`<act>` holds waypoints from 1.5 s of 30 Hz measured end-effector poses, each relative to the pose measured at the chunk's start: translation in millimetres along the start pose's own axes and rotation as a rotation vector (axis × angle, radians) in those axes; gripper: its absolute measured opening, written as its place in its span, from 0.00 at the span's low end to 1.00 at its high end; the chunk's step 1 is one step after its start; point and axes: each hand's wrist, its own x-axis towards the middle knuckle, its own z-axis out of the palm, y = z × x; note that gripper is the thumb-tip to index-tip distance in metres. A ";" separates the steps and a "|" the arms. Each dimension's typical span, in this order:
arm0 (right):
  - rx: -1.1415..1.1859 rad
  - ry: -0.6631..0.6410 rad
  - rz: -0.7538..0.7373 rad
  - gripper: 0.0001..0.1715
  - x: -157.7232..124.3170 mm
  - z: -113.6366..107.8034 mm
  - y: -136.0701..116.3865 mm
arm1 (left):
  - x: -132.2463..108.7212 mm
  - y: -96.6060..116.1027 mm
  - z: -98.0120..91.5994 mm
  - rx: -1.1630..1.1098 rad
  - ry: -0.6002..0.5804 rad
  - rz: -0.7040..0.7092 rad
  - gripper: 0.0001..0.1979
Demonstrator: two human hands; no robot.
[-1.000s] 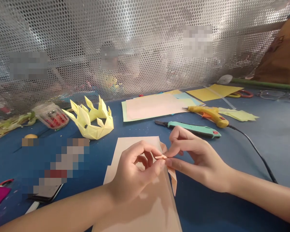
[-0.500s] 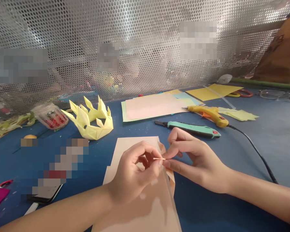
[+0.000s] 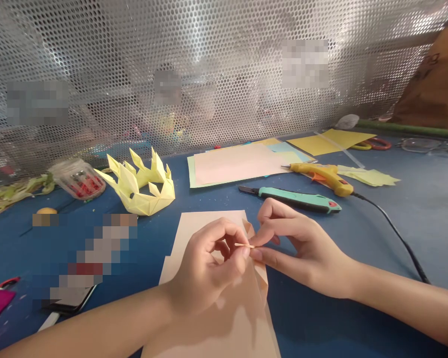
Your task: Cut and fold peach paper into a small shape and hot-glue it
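Both hands meet above the pale peach paper sheets [image 3: 209, 220], fingertips nearly touching. Between them is a small folded piece of peach paper [image 3: 242, 245], seen almost edge-on. My left hand [image 3: 209, 268] pinches it with thumb and forefinger, and the fingers of my right hand [image 3: 306, 246] are closed on its right end. Much of the piece is hidden by the fingertips. A folded peach paper strip [image 3: 262, 281] lies under the hands along the sheets' right edge. Beyond the left hand stands a yellow folded-paper crown [image 3: 149, 201] with pointed tips.
A green cutter [image 3: 298, 198] and a yellow corded glue gun or soldering tool [image 3: 323, 176] lie beyond the right hand. Coloured paper sheets [image 3: 239, 164] are stacked behind. At left are a jar of red pieces [image 3: 82, 181] and a phone [image 3: 72, 301]. Perforated metal [image 3: 224, 59] borders the back.
The small folded paper has shifted slightly left and tilted a little between the fingertips. My right fingers have edged left with it. The peach strip beneath has moved a little.
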 end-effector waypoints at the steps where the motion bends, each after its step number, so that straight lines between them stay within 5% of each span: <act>1: 0.000 -0.009 0.005 0.06 0.1 -0.2 0.8 | 0.3 0.3 -0.1 -0.002 0.009 -0.004 0.07; 7: 0.029 -0.007 0.041 0.07 -2.7 -2.5 10.5 | 3.4 0.3 -0.5 -0.021 0.181 -0.007 0.05; 14: -0.072 -0.073 -0.134 0.30 -4.3 -2.3 17.4 | 7.4 -1.3 -0.5 -0.029 0.272 -0.003 0.07; 19: -0.144 -0.026 -0.190 0.17 -3.0 -0.5 13.4 | 9.7 -3.6 -1.5 -0.052 0.300 -0.010 0.11; 26: 0.064 0.160 0.137 0.04 -1.7 1.8 12.8 | 9.1 -2.5 -0.4 -0.024 0.324 -0.022 0.19; 30: 0.084 0.246 0.184 0.06 -1.9 0.2 14.9 | 7.4 -2.3 2.2 0.043 0.352 -0.011 0.21; 41: -0.117 0.217 -0.149 0.11 -1.6 -2.4 5.4 | 2.5 -3.9 0.8 0.312 0.230 0.115 0.23; 45: -0.149 0.175 -0.214 0.09 -0.3 -2.2 3.5 | 1.8 -0.9 2.2 0.316 0.162 0.195 0.13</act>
